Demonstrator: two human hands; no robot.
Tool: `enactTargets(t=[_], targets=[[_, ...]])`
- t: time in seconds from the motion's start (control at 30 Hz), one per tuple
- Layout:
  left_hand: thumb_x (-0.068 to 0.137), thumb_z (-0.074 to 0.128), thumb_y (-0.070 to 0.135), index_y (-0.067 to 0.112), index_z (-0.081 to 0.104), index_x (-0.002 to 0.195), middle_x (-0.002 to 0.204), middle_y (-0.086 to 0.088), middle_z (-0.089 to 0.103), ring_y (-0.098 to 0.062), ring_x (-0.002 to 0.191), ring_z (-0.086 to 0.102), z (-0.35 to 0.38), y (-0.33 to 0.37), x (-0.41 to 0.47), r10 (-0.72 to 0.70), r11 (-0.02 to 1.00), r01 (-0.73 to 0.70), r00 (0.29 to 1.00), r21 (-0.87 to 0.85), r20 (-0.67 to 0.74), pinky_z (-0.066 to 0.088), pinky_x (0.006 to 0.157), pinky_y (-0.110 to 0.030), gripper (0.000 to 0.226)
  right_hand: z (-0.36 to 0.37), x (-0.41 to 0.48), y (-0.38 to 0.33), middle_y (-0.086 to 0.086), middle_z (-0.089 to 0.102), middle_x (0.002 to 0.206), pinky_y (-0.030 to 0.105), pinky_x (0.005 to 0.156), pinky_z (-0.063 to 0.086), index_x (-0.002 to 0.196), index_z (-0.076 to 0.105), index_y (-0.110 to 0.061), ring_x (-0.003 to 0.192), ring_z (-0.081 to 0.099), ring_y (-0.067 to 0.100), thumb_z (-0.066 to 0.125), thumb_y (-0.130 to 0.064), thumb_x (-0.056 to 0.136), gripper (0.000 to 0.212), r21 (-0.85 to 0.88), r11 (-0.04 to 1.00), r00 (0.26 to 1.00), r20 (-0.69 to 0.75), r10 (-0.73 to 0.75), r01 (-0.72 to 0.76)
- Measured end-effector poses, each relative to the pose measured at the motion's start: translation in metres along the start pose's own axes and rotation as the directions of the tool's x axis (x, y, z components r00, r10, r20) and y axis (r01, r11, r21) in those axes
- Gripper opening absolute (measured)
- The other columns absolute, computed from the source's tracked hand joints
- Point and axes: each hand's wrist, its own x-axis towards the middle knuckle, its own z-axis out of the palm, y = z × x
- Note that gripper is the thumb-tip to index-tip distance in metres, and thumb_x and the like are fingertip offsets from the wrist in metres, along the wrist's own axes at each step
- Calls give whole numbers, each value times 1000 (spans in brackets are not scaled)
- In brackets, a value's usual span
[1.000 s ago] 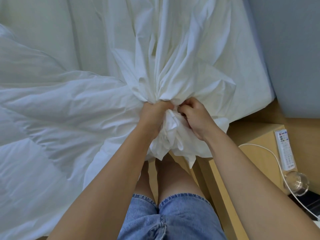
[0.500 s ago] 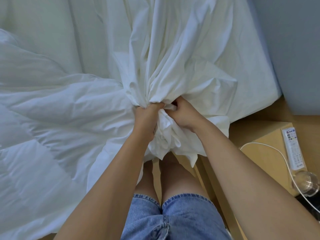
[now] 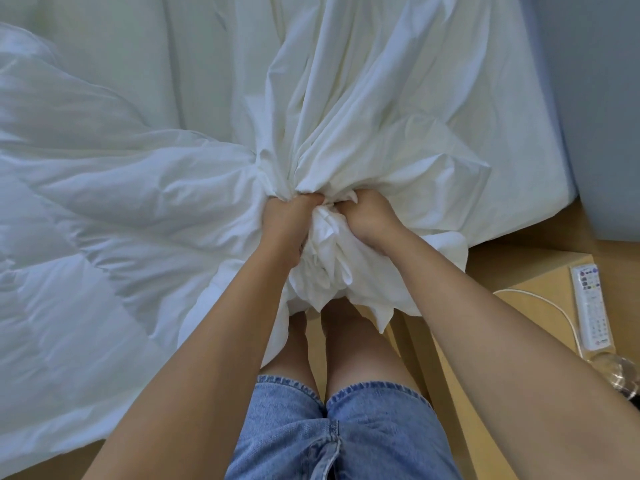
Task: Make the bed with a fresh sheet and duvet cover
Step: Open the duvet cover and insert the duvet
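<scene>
Cover (image 3: 363,133) bunched at the bed (image 3: 121,57) edge, two-hand grip.
Duvet (image 3: 104,209) heaped left; left hand (image 3: 287,216) and right hand (image 3: 367,216) side by side, both fists clenched on gathered cover; remote (image 3: 590,306) on counter (image 3: 519,306) right.

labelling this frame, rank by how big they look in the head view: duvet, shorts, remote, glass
1. duvet
2. shorts, though nearest the camera
3. remote
4. glass, partly hidden by the right arm, so unsure against the remote
</scene>
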Motion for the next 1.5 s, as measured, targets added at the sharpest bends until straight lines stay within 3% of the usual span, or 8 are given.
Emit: enactTargets(t=[0.17,0.37,0.53,0.7,0.87,1.07,1.23,1.5], targets=[[81,67,14,18,44,107,87,8,53,-7,73,50,2,19,-16,88,995,-86,995,60,-37,37,57,-23,34,-21,-12,-16,7,61,80,33,69,44,91,63,3,74,56,19,47,-19,90,27,349,934,986,-164,-12,70],[79,68,10,17,53,107,83,7,60,-8,71,57,54,38,-72,221,973,-220,975,71,-13,43,53,-20,32,-96,-61,-13,4,65,73,36,69,52,77,68,-7,73,62,20,63,-11,78,7,795,595,964,-234,123,117],[77,69,15,10,64,102,90,-8,68,-27,81,67,166,29,-131,121,976,-161,960,146,254,55,73,-34,27,-205,-132,46,4,69,69,30,61,55,82,68,-9,66,69,18,55,-6,86,14,914,317,937,-313,156,253],[80,65,15,10,62,87,73,-4,54,-21,66,55,276,-24,-168,-32,935,-127,900,332,435,44,62,-27,9,-276,-188,140,4,70,68,29,59,56,69,70,-11,66,68,19,51,-1,86,28,872,182,850,-485,203,454],[74,64,4,10,64,96,99,-13,68,-34,90,66,292,-104,-124,-67,924,-48,956,378,286,55,84,-47,23,-236,-148,240,0,70,80,25,61,49,88,68,-19,84,67,24,61,-20,90,8,808,589,898,-247,363,-16],[75,67,3,9,59,110,93,-8,67,-26,82,66,246,-134,-68,-78,934,16,984,356,162,53,65,-34,37,-209,-99,253,-2,60,100,24,68,42,110,59,-9,99,59,16,66,-29,87,32,282,938,972,-58,226,-201],[65,70,11,10,60,108,95,-8,69,-26,86,67,246,-136,-57,-120,925,19,962,380,245,53,70,-35,44,-214,-77,232,3,54,125,26,79,40,131,45,-10,111,54,21,75,-44,75,73,99,963,968,61,245,-250],[61,69,19,17,62,106,93,-1,72,-20,88,69,237,-135,-51,-112,935,-5,944,356,309,53,75,-34,46,-206,-53,216,7,60,115,36,96,44,111,60,-7,110,55,25,72,-35,82,42,413,788,885,303,354,-456]])
